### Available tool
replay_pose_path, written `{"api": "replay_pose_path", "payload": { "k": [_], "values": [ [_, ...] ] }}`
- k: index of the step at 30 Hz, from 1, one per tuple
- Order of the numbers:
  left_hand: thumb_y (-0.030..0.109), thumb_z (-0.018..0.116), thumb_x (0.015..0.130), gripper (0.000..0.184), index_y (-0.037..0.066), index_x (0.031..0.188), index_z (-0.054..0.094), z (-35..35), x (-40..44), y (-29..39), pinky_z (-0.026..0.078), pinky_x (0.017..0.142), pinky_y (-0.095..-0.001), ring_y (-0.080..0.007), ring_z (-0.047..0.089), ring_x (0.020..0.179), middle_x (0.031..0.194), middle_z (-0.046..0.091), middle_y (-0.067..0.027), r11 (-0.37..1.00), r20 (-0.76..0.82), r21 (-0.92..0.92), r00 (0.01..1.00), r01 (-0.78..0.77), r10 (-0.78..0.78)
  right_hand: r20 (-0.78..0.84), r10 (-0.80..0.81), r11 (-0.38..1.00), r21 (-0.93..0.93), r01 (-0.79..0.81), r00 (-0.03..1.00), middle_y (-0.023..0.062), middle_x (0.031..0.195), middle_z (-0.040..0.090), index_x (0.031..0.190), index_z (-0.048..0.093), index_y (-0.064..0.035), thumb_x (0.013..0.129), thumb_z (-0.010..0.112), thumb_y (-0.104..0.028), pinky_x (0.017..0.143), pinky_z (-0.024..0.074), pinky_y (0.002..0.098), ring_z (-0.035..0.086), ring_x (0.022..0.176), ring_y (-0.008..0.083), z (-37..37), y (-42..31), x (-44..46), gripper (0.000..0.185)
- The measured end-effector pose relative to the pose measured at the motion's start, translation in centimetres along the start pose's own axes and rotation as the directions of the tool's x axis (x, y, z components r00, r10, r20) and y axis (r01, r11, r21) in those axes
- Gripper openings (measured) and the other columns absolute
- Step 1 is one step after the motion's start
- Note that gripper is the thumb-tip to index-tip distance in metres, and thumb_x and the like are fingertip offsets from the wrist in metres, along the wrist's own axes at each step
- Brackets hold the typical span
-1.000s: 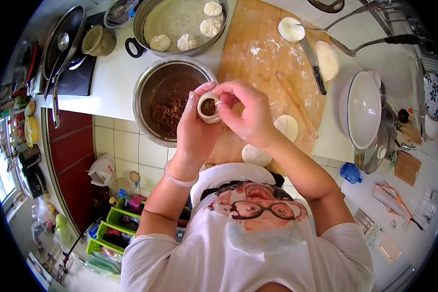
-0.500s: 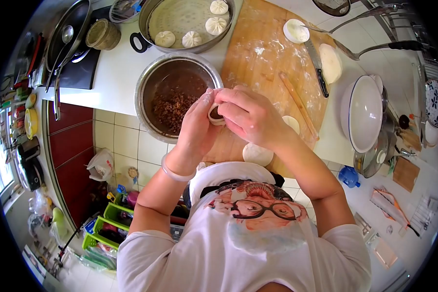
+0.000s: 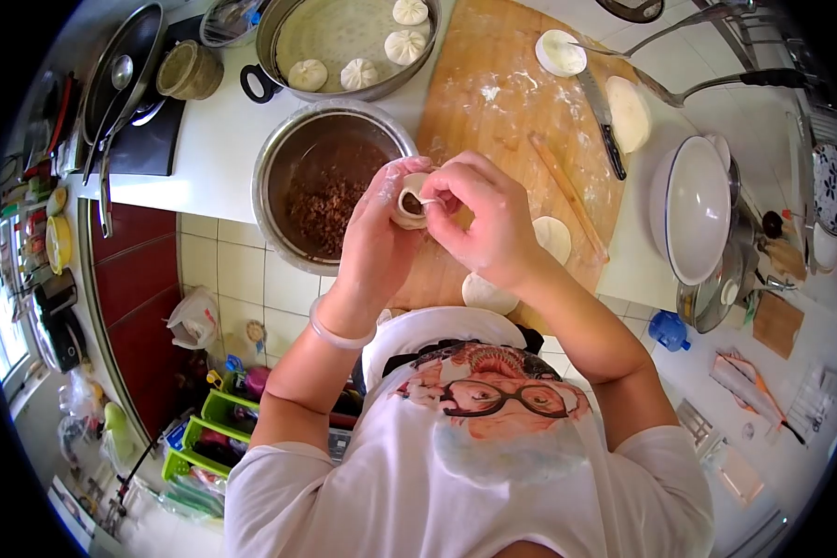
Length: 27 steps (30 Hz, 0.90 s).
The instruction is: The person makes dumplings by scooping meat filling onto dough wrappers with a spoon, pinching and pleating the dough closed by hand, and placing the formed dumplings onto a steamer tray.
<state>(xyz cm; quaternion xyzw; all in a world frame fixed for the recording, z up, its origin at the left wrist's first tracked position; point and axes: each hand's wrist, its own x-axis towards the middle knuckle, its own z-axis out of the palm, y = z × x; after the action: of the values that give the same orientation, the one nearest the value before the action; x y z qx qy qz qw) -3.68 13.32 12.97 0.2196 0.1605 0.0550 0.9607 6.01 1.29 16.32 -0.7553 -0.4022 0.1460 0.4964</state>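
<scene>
A partly pleated bun [image 3: 409, 212], its top open on dark filling, sits in my left hand [image 3: 379, 221], whose fingers curl around it. With thumb and forefinger my right hand [image 3: 482, 221] pinches the dough at the right side of the opening. Just left of the bun is a metal bowl [image 3: 266, 172] with brown minced filling [image 3: 321, 219]. Two flat dough wrappers [image 3: 552, 241] lie below my right hand on the wooden board [image 3: 488, 56].
A rolling pin [image 3: 567, 197], a knife [image 3: 603, 126], a small white bowl [image 3: 561, 54] and a dough piece [image 3: 629, 113] are on the board's right side. Several pleated buns [image 3: 358, 74] rest in a round pan [image 3: 268, 46] at the top. White basin [image 3: 697, 212] stands at right.
My right hand has drawn slightly away from the left hand, its fingers still pinching the dough rim. More of the bun's opening shows now. The camera view has shifted a little.
</scene>
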Motion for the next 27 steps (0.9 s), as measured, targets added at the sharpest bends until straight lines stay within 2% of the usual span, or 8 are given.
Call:
{"api": "replay_pose_path", "payload": {
  "k": [6,9,13,15,16,18,22,27],
  "values": [
    [0.025,0.038,0.105,0.031,0.005,0.121,0.054,-0.4,0.2,-0.5,0.047,0.095,-0.0361,-0.0172,0.059,0.106,0.114,0.061,-0.0074,0.998,-0.105,0.060,0.994,0.027,-0.020,0.094,-0.440,0.861,-0.238,0.449,0.893,0.0081,0.100,0.060,0.088,0.059,-0.0048,0.070,0.070,0.001,0.071,0.0544,0.0369,0.063,0.084,0.0271,-0.5,0.7,1.0,0.022],
    [0.025,0.037,0.105,0.030,0.006,0.119,0.055,-1.4,0.3,-0.3,0.048,0.093,-0.0361,-0.0177,0.059,0.104,0.112,0.062,-0.0075,0.996,-0.071,0.000,0.993,0.093,-0.093,0.152,-0.468,0.845,-0.211,0.491,0.870,0.0079,0.101,0.060,0.088,0.059,-0.0043,0.069,0.070,0.002,0.073,0.0552,0.0371,0.064,0.087,0.0278,-0.7,0.7,1.3,0.023],
    [0.027,0.034,0.106,0.034,0.003,0.117,0.055,-1.4,0.7,0.4,0.048,0.093,-0.0360,-0.0189,0.060,0.103,0.111,0.061,-0.0087,0.986,-0.117,0.009,0.979,0.167,-0.165,0.150,-0.445,0.872,-0.153,0.465,0.883,0.0078,0.098,0.060,0.088,0.058,-0.0042,0.071,0.068,0.003,0.069,0.0538,0.0347,0.063,0.081,0.0271,-0.8,1.0,1.2,0.021],
    [0.030,0.031,0.107,0.039,0.001,0.117,0.054,-1.2,1.1,1.2,0.047,0.094,-0.0367,-0.0205,0.060,0.104,0.111,0.062,-0.0101,0.972,0.195,-0.109,0.963,0.208,-0.185,0.136,-0.232,0.973,0.039,0.229,0.963,0.0082,0.092,0.059,0.091,0.060,-0.0045,0.073,0.066,0.004,0.064,0.0508,0.0329,0.060,0.075,0.0269,-1.3,0.4,1.2,0.020],
    [0.030,0.031,0.107,0.039,0.001,0.117,0.054,-0.4,1.0,1.3,0.047,0.094,-0.0367,-0.0205,0.060,0.104,0.111,0.062,-0.0101,0.972,0.196,-0.110,0.963,0.210,-0.186,0.136,-0.231,0.973,0.037,0.228,0.963,0.0082,0.092,0.059,0.091,0.060,-0.0045,0.073,0.066,0.004,0.064,0.0508,0.0329,0.060,0.075,0.0269,-1.4,0.1,1.1,0.020],
    [0.033,0.030,0.106,0.042,0.000,0.116,0.056,1.6,0.7,1.3,0.047,0.094,-0.0363,-0.0203,0.059,0.102,0.108,0.062,-0.0104,0.986,-0.127,-0.009,0.978,0.164,-0.164,0.107,0.062,0.974,0.212,-0.083,0.992,0.0089,0.086,0.057,0.092,0.060,-0.0054,0.075,0.063,0.005,0.061,0.0479,0.0324,0.057,0.070,0.0269,-1.4,-0.4,1.1,0.020],
    [0.031,0.029,0.107,0.042,-0.001,0.118,0.055,-0.8,1.0,0.3,0.046,0.096,-0.0369,-0.0212,0.059,0.105,0.112,0.061,-0.0114,0.978,0.011,-0.123,0.985,0.171,-0.171,0.128,0.071,0.989,0.120,-0.087,0.989,0.0089,0.083,0.056,0.091,0.061,-0.0060,0.075,0.063,0.004,0.060,0.0484,0.0344,0.058,0.070,0.0272,-1.1,-0.1,1.1,0.019],
    [0.031,0.031,0.107,0.041,-0.001,0.116,0.056,-1.0,1.1,0.5,0.047,0.096,-0.0376,-0.0212,0.060,0.104,0.111,0.061,-0.0115,0.964,-0.044,-0.082,0.965,0.254,-0.259,0.166,-0.143,0.979,-0.122,0.164,0.976,0.0095,0.085,0.056,0.089,0.060,-0.0062,0.076,0.065,0.001,0.063,0.0496,0.0376,0.060,0.075,0.0287,-1.4,0.3,0.9,0.016]
  ]
}}
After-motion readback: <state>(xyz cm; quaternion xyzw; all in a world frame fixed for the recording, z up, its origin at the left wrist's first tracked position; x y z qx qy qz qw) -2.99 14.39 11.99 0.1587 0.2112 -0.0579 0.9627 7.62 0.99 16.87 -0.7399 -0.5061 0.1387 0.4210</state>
